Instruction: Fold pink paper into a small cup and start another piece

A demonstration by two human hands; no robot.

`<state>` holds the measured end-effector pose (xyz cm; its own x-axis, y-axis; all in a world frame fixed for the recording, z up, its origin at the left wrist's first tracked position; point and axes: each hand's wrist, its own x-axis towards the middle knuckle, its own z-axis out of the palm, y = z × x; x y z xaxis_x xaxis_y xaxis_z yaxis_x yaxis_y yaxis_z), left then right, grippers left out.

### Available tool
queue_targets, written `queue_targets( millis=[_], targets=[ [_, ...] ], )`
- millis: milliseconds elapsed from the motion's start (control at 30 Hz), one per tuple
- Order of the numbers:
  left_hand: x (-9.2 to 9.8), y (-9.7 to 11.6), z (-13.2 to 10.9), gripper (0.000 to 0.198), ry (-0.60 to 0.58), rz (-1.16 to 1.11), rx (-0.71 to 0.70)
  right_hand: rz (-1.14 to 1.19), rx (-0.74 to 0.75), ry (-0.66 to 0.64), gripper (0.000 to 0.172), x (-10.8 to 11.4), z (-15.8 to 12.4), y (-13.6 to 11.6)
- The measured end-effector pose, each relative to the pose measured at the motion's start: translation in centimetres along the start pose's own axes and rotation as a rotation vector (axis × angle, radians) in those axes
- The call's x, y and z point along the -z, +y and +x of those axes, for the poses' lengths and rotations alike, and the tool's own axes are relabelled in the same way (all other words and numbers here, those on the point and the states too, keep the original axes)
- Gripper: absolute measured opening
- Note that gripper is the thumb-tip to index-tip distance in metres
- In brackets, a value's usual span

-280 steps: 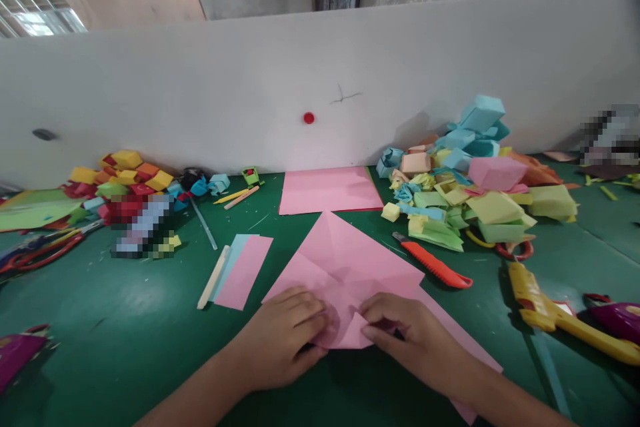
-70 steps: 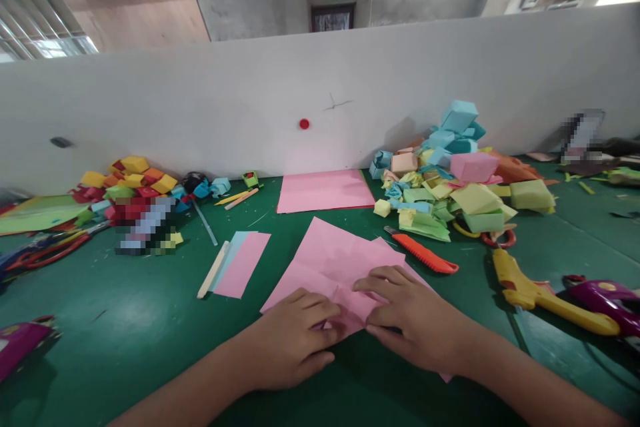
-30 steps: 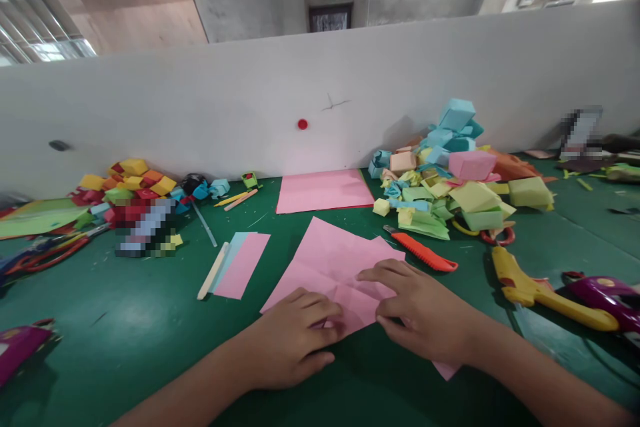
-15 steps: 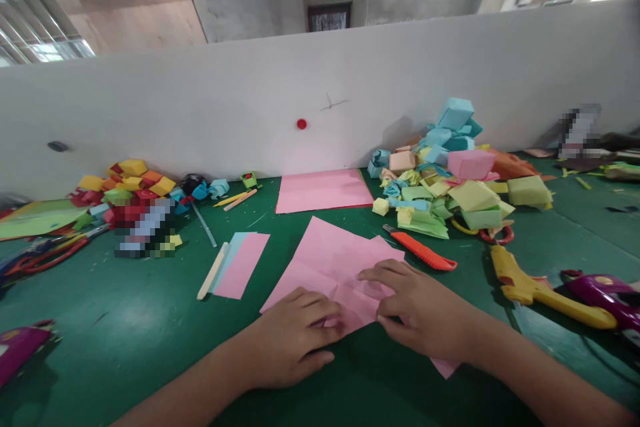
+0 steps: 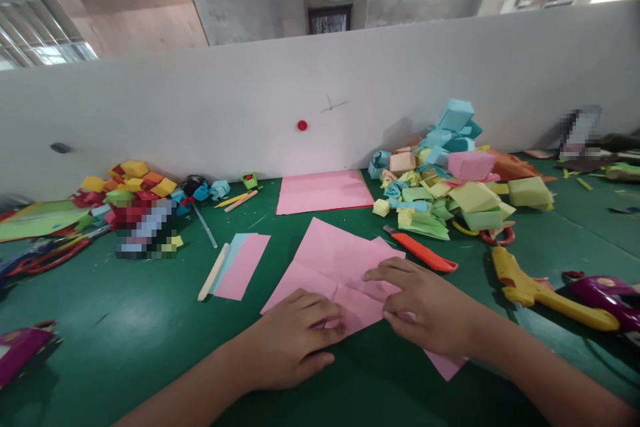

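A creased pink paper sheet [image 5: 330, 261] lies on the green table [image 5: 125, 320] in front of me. My left hand [image 5: 290, 337] rests on its near left part with fingers curled, pressing the paper down. My right hand [image 5: 425, 303] lies flat over the folded right side, fingers stretched out along a crease. A corner of the pink sheet sticks out below my right wrist.
Another pink sheet [image 5: 325, 191] lies further back by the white partition. An orange utility knife [image 5: 420, 250], a yellow glue gun [image 5: 540, 290] and a heap of folded paper boxes [image 5: 460, 180] sit right. Paper strips [image 5: 235, 267] and coloured cubes [image 5: 125, 180] sit left.
My right hand has slid slightly to the right along the fold, showing more of the pink corner beneath my wrist. My left hand has stayed in place.
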<state>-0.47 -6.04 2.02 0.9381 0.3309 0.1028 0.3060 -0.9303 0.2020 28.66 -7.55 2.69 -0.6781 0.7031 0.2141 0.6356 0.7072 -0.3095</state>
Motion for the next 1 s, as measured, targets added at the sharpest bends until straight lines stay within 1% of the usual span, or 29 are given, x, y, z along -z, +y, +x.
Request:
queue_targets(
  millis=[67, 167, 400, 533, 767, 900, 1000],
  targets=[
    [-0.11, -0.06, -0.05, 0.043, 0.013, 0.0, -0.001, -0.001, -0.011, -0.018, 0.023, 0.1, 0.03, -0.04],
    [-0.19, -0.11, -0.1, 0.045, -0.002, 0.006, 0.002, 0.0, -0.033, -0.042, 0.024, 0.19, 0.06, -0.08],
    [-0.11, -0.02, -0.01, 0.042, -0.002, 0.01, 0.001, -0.007, -0.029, -0.066, 0.024, 0.24, 0.01, -0.15],
    [-0.15, 0.0, -0.01, 0.045, 0.015, 0.004, 0.002, -0.013, -0.028, -0.081, 0.024, 0.45, 0.05, -0.12],
    [-0.16, 0.01, -0.06, 0.044, 0.01, 0.005, 0.0, -0.022, 0.014, -0.062, 0.02, 0.7, -0.23, 0.2],
    [-0.01, 0.05, -0.04, 0.043, -0.011, 0.015, 0.004, -0.034, 0.0, -0.066, 0.02, 0.86, -0.28, 0.08],
    [0.0, 0.04, -0.06, 0.043, 0.019, 0.005, -0.001, -0.033, -0.007, -0.076, 0.02, 1.0, -0.19, 0.03]
  ],
)
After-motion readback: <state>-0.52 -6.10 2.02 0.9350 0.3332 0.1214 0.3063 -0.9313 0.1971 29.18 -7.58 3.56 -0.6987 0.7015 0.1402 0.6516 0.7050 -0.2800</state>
